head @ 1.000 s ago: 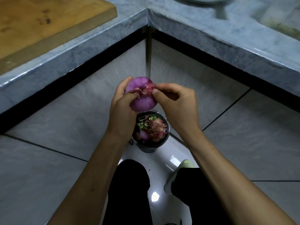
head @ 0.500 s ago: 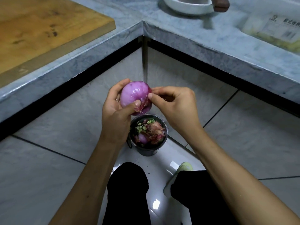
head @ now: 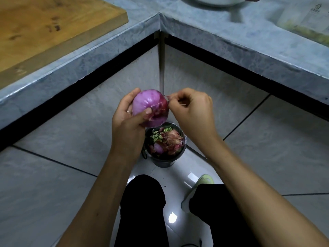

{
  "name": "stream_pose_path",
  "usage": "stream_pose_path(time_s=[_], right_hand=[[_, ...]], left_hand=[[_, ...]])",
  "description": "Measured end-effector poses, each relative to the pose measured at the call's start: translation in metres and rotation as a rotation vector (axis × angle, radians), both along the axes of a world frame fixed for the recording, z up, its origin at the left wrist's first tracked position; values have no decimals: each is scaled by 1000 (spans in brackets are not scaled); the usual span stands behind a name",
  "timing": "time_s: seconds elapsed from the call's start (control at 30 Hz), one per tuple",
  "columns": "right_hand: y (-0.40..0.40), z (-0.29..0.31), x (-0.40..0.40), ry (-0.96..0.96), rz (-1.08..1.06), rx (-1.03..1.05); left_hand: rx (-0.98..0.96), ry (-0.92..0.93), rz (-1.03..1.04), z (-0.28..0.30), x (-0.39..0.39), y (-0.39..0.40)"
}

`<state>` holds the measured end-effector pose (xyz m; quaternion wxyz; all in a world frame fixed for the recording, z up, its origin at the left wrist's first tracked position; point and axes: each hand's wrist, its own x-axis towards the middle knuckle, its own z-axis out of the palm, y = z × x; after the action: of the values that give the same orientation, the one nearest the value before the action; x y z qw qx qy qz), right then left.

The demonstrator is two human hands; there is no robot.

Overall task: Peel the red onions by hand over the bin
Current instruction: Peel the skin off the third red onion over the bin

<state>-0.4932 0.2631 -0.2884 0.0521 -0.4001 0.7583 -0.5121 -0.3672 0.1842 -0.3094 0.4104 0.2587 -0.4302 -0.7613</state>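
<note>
Nearest to us, our two legs in black trousers stand on the glossy grey floor tiles, with a pale green shoe showing beside the right leg. Just beyond our knees sits the small dark bin, holding dry reddish onion skins, some green scraps and a purple piece. Above the bin we hold the red onion: our left hand wraps round it from the left, the thumb pressed on its near face and the fingers curled behind. Torn dark skin clings to the onion's right side. Our right hand is curled just beside it, thumb and fingertips pinching a thin strip of skin at the onion's upper right edge. Farther off, the grey marble counter turns a corner; a wooden chopping board lies on its left run, and a white bowl sits at the top edge.
</note>
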Motion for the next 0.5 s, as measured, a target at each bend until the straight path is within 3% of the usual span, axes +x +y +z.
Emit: stream_pose_path(time_s=[0.13, 0.5], right_hand=[[-9, -24, -21, -32, 32, 133], [-57, -102, -64, 45, 142, 656]], left_hand=[[235, 92, -29, -23, 2, -15], [364, -38, -45, -58, 0, -34]])
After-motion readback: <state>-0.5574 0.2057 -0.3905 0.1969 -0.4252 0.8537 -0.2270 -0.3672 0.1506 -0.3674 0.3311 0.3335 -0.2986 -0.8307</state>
